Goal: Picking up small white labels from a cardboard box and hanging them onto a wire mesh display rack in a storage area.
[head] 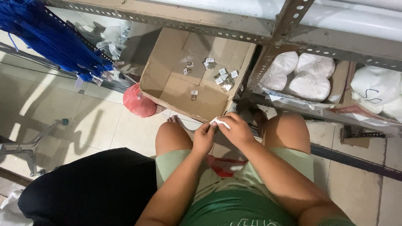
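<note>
Two hands point(222, 132) pinch one white packet point(220, 122); box point(167, 79) holds perhaps ten.

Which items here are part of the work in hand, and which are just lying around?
In use: left hand, right hand, small white packet, cardboard box holding finished small packets.
Lying about: red bag, white sacks, blue netting.

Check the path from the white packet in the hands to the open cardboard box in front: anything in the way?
Nothing visible. Both hands pinch the small white packet just short of the cardboard box near edge, with only open air between.
</note>
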